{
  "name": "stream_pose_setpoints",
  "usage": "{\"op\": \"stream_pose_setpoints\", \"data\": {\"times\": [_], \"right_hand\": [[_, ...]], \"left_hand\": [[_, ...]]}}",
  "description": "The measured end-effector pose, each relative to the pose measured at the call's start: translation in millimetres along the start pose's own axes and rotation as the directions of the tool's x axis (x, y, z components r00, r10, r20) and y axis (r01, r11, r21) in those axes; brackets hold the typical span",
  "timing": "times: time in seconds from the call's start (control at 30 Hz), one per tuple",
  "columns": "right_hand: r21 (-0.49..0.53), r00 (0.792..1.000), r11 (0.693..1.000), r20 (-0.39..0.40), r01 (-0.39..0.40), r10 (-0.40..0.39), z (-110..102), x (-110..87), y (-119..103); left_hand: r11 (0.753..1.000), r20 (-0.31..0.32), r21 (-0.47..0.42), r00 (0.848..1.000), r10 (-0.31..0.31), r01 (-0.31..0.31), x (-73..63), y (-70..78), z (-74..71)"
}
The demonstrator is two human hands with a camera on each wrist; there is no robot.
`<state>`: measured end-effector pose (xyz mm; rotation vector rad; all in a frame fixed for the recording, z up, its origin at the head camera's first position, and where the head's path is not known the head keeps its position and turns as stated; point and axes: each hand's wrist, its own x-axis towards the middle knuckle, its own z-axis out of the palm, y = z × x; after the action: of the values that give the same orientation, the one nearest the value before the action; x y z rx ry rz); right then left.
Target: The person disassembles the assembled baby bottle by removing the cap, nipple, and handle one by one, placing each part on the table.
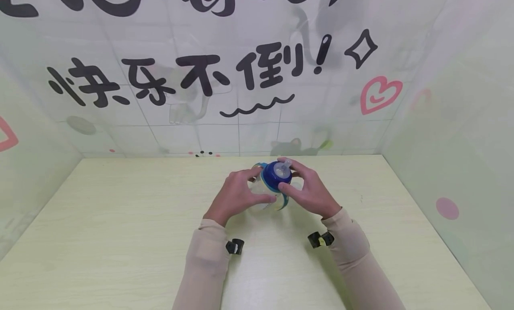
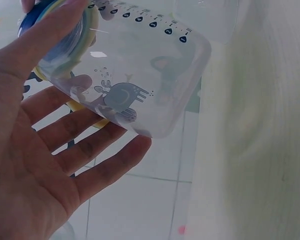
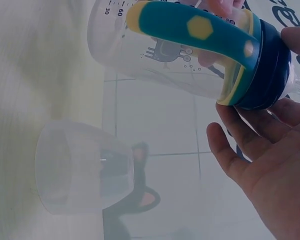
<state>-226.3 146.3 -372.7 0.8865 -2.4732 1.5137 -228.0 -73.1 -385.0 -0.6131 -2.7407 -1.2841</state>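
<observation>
A: Bottle status?

B: The bottle (image 2: pixel 135 65) is tilted over the table (image 1: pixel 140 234), between both hands. The left hand (image 1: pixel 237 189) has thumb and fingers wrapped round the bottle; the right hand (image 1: pixel 313 192) pinches the collar (image 1: pixel 272 175) at the bottle's top. Base contact: can't tell.

A: Risks?

B: Slick wall, probably. If the left hand's hold is loose, twisting the collar could spin the bottle or drop it. A crooked collar could cross-thread. Right fingers sit close to the teat (image 1: pixel 283 168), so a slip might squash it. A swing rightward may knock the cover (image 3: pixel 80 170), just right of the bottle.

A: Materials?

B: Bottle: clear, smooth, rounded base, printed animal and scale. Collar: glossy dark-blue ring. Teat: translucent, soft-looking. Handle (image 3: pixel 175 22) beside the bottle: curved, teal, yellow patches. Cover: frosted, tapered, wide end down. Table: pale wood grain.
</observation>
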Motion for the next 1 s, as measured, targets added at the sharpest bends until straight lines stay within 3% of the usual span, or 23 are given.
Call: {"op": "stream_pose_setpoints", "data": {"times": [0.5, 0.7, 1.0], "right_hand": [[0.025, 1.0, 1.0, -0.004, 0.003, -0.003, 1.2, -0.4, -0.6], [-0.063, 0.992, 0.996, -0.114, -0.058, 0.051, 5.9, 0.5, -5.6], [-0.162, 0.954, 0.97, -0.269, -0.183, 0.135, 13.9, 0.4, -21.1]], "left_hand": [[1.0, 0.01, -0.008, 1.0, -0.028, 0.028, -1.3, 0.3, 0.5], [1.0, -0.004, 0.0, 1.0, -0.009, 0.009, -0.9, 0.2, 0.8], [1.0, 0.002, 0.022, 1.0, -0.014, 0.014, -1.0, 1.4, 0.1]]}}
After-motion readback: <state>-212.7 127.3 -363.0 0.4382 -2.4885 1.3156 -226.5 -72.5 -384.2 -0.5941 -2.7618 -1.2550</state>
